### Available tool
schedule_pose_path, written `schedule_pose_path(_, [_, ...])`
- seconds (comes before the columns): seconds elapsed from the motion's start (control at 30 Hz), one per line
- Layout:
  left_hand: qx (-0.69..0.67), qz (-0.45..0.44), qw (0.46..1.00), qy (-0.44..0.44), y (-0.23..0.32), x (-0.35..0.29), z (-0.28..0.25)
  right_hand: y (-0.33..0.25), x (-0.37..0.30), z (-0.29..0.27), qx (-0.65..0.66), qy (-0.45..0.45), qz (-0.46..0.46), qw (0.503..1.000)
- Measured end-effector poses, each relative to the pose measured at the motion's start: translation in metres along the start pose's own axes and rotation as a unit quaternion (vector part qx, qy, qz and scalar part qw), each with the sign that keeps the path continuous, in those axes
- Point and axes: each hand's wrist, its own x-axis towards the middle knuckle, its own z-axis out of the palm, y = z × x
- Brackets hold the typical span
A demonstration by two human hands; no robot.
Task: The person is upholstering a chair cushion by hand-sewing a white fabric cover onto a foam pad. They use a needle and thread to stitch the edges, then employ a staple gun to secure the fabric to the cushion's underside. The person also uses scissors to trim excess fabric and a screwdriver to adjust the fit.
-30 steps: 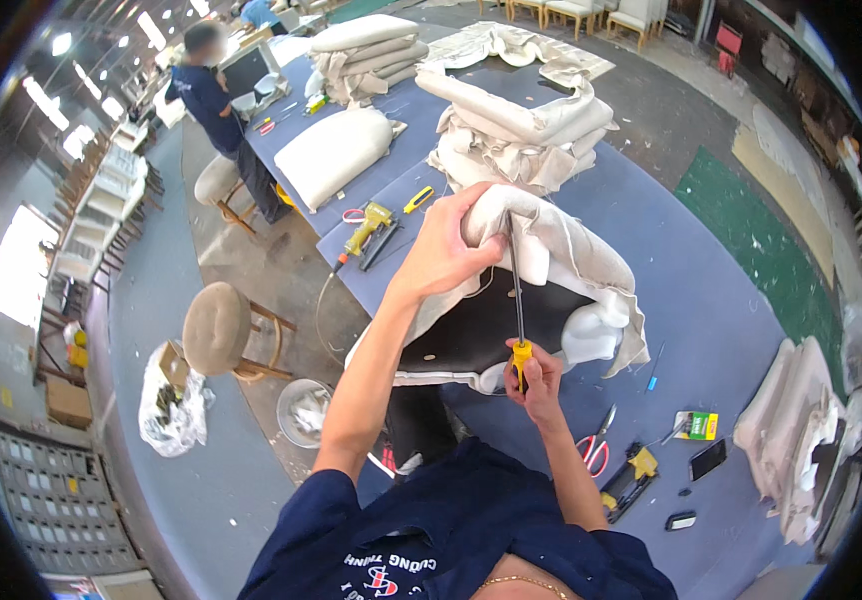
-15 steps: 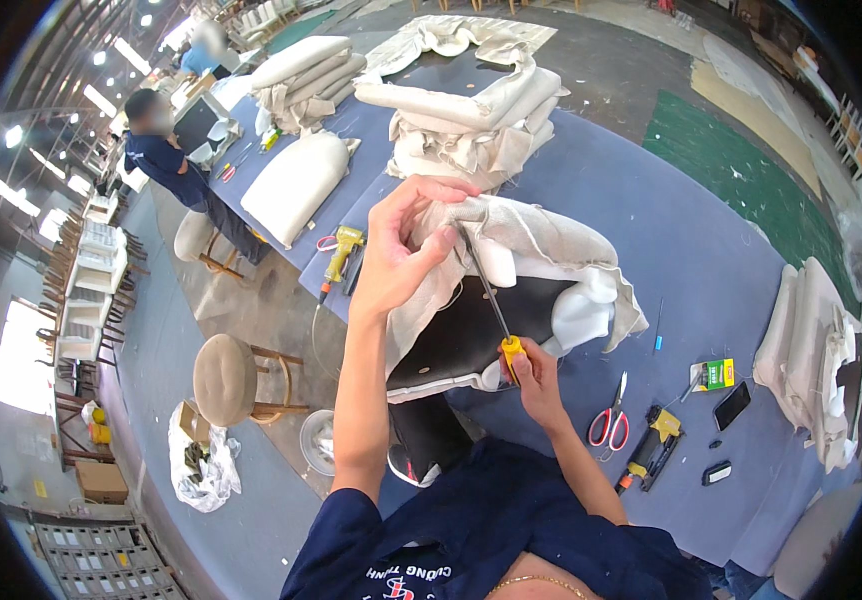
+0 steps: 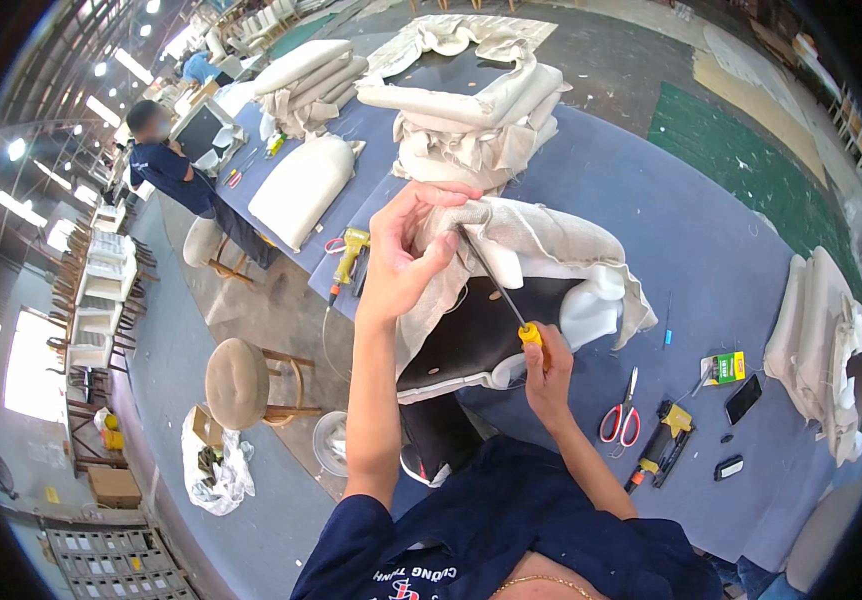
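My right hand (image 3: 549,378) is wrapped round the yellow handle of a screwdriver (image 3: 501,288), whose long dark shaft points up and to the left. Its tip meets a fold of cream fabric (image 3: 561,235) on a chair cushion with a black base board (image 3: 486,335). At that corner my left hand (image 3: 401,250) pinches the fabric between thumb and fingers, close to the tip. White padding (image 3: 591,312) shows between the fabric and the board. The cushion is held tilted above the blue-grey table (image 3: 701,240).
Red-handled scissors (image 3: 619,424), a staple gun (image 3: 663,445) and a phone (image 3: 743,399) lie on the right. Another staple gun (image 3: 349,258) lies left of the cushion. Stacked covers (image 3: 471,130) stand beyond. A stool (image 3: 237,384) is at left, and a person (image 3: 173,175) stands farther off.
The screwdriver handle and my right hand have shifted slightly right, with the shaft at more of a slant. My left hand keeps its pinch on the fabric. The whole view has shifted slightly.
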Motion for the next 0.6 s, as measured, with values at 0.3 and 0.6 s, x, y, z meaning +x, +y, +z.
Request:
schedule_pose_path(0.3, [0.141,0.031,0.989,-0.025,-0.008,0.017,0.023,0.012,0.031,-0.037,-0.185,0.152,-0.098,0.966])
schedule_pose_path(0.6, [0.158,0.094,0.983,0.008,0.035,-0.024,0.064,0.014,0.013,-0.013,0.138,-0.053,0.051,0.988])
